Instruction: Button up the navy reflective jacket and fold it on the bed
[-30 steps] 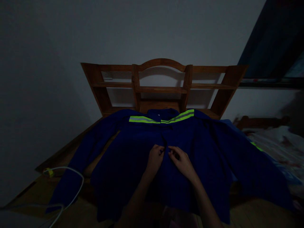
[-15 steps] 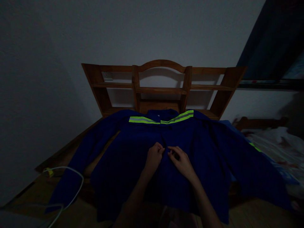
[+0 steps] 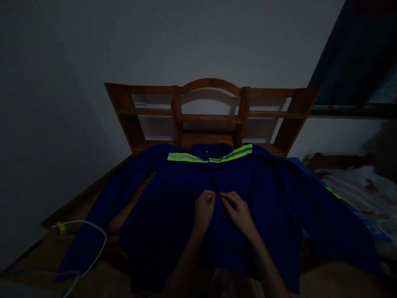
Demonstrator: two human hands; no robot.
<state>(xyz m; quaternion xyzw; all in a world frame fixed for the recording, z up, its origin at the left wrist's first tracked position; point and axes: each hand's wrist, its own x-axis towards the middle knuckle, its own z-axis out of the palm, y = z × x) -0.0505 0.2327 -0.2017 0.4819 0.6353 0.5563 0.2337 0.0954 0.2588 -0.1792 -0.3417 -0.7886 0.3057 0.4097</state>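
Observation:
A dark blue work jacket (image 3: pixel 173 207) lies spread out front side up, its collar away from me and its sleeves out to both sides. Yellow-green reflective strips (image 3: pixel 231 155) cross its chest. At the middle of the front, my left hand (image 3: pixel 205 209) pinches the jacket near the opening edge. Close beside it on the right, my right hand (image 3: pixel 238 213) has thumb and fingers pinched at the other edge of the placket. The fingertips of both hands nearly meet. The dim light hides any button or small fastener between them.
A wooden headboard with shelves (image 3: pixel 211 118) stands against the wall behind the collar. A white cable (image 3: pixel 104 236) with a yellow tag loops over the left sleeve. Whitish bedding (image 3: pixel 366 188) lies at the right, below a dark curtain (image 3: pixel 338 54).
My left hand has shifted slightly to the right, closer to my right hand. The right thumb and fingers have drawn closer together at the placket. The jacket lies almost as before.

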